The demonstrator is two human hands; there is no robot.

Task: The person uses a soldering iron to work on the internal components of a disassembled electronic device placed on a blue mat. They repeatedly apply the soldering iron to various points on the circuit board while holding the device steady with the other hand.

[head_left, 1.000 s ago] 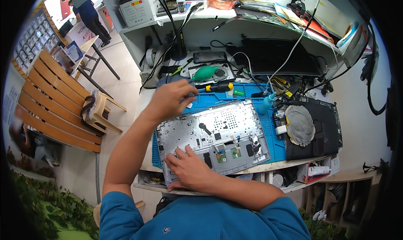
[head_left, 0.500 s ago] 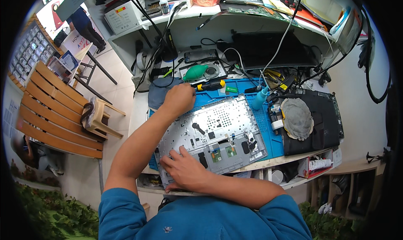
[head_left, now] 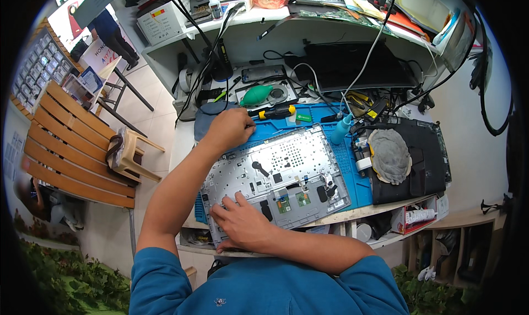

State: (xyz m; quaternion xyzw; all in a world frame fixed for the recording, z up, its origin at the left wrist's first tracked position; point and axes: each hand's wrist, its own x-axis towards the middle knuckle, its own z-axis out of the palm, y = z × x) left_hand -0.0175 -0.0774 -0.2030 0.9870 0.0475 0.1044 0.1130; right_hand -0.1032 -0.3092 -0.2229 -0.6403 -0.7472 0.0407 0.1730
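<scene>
A silver laptop chassis, its inner side up, lies tilted across a blue work mat. My right hand rests on its near left corner with the fingers apart. At the far left edge is my left hand, its fingers curled in; whatever they hold, if anything, is hidden under the hand. Just beyond it lies a yellow and black screwdriver. A green air blower bulb sits farther back, and a grey-blue cloth lies beside my left wrist.
To the right, a grey round pad sits on a black laptop part. A teal squeeze bottle stands at the chassis's far right corner. Black cables hang at the left; a dark screen panel leans behind.
My left hand has shifted slightly left along the far edge, its fingers still curled. My right hand has stayed in place.
</scene>
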